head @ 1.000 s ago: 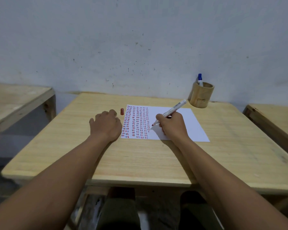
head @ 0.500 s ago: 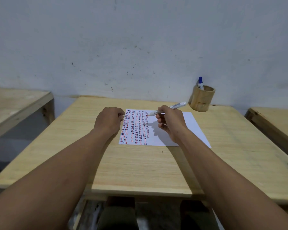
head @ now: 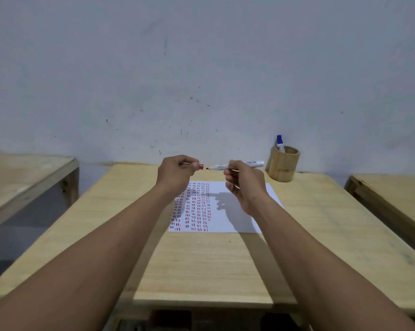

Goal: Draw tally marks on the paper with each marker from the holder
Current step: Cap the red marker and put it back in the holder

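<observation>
Two hands: both were raised above the surface (head: 201,263), near the centre of the frame.
Left hand (head: 175,174): fingers pinched around a small red cap (head: 201,167), its open end facing right.
Right hand (head: 246,185): fingers closed around the white barrel of the red marker (head: 219,167), held level with its red tip pointing left at the cap.
Gap: tip and cap were just apart, not touching.
Paper (head: 240,218): lay flat below the hands; columns of red and blue tally marks filled its left part, the right part was blank.
Holder (head: 283,167): a wooden cup stood at the far edge, right of centre, near the wall.
Blue marker (head: 280,143): stood upright in the holder, cap upward.
</observation>
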Demonstrator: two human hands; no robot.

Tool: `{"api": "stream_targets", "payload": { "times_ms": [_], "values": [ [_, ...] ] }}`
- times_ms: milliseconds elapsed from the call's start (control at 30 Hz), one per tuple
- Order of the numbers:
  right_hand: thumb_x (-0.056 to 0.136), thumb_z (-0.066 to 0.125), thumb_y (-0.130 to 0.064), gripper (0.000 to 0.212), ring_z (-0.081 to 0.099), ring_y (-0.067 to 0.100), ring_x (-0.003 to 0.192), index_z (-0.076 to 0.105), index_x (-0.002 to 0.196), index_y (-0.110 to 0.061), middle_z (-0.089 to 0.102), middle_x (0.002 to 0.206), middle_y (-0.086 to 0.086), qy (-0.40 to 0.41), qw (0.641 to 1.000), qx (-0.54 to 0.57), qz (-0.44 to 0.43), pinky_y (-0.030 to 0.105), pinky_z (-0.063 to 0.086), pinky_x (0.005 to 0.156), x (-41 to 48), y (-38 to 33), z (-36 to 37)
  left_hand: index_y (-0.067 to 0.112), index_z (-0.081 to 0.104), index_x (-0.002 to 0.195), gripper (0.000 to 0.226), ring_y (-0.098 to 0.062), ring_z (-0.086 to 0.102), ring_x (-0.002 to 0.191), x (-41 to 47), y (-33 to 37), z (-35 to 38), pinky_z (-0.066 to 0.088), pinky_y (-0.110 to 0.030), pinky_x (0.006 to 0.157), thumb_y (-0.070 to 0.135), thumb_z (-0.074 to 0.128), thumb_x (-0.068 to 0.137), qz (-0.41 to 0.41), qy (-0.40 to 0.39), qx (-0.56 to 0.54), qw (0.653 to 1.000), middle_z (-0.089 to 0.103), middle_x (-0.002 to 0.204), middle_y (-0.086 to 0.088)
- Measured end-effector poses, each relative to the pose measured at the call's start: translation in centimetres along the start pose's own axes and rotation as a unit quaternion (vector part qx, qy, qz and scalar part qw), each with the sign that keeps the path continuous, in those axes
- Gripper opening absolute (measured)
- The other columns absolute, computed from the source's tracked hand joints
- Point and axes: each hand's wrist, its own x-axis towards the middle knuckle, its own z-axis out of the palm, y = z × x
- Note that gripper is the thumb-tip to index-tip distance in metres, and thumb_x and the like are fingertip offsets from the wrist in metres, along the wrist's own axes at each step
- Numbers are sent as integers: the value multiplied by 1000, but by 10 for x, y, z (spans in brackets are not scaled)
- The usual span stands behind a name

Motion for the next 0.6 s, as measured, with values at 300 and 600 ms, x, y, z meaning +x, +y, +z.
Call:
{"api": "stream_targets", "payload": {
  "times_ms": [300, 600],
  "values": [
    [93, 66, -11, 13, 54, 10, 50, 70, 83, -4, 64, 66, 6, 2, 1000, 25, -12, 19, 48, 47, -1, -13, -12, 17, 75, 95, 8, -22, 69, 93, -5, 23, 19, 48, -30, 74, 21, 67, 94, -19, -38, -32, 999, 78, 101, -6],
    [94, 70, -18, 14, 58, 5, 51, 70, 85, -7, 67, 69, 2, -26, 999, 39, -1, 17, 51, 48, 1, -15, -22, 12, 75, 104, 16, -14, 67, 90, -10, 34, 31, 52, -30, 78, 23, 67, 95, -54, -66, -80, 993, 77, 98, -2]
  ]
}}
